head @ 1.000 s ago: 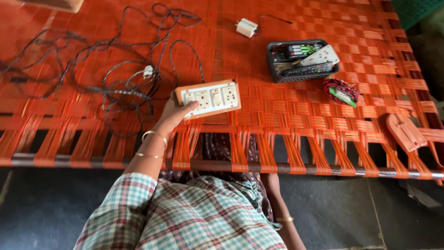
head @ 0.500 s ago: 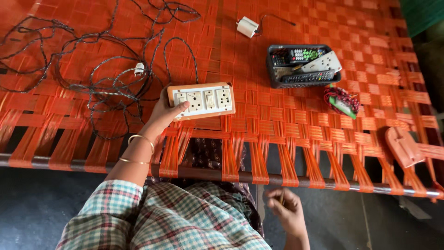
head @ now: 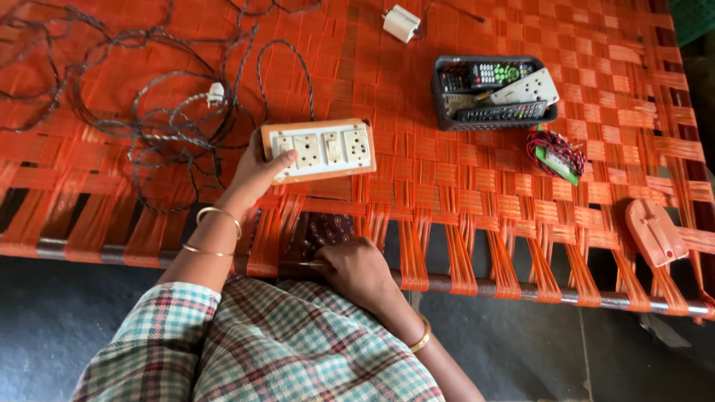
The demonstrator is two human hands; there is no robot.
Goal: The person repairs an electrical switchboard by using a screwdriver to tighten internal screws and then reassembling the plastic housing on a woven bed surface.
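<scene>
A cream socket board (head: 328, 149) with an orange-brown wooden frame lies on the orange woven cot (head: 462, 193). My left hand (head: 257, 175) grips its left end, thumb on the face. From that end a dark twisted cable (head: 164, 134) runs off in loose loops to a white plug (head: 216, 93). My right hand (head: 357, 275) is at the cot's near edge by the metal bar (head: 566, 294). Its fingers are closed around a thin tool whose tip pokes out to the left; the tool is mostly hidden.
A dark basket (head: 447, 112) holding several remote controls sits at the back right. A white adapter (head: 401, 22) lies at the far edge. A red-and-black wire bundle with a green piece (head: 555, 152) and an orange plastic part (head: 654, 232) lie to the right.
My right hand has risen from below the cot to its near edge. The left hand still holds the socket board, and the view has shifted a little.
</scene>
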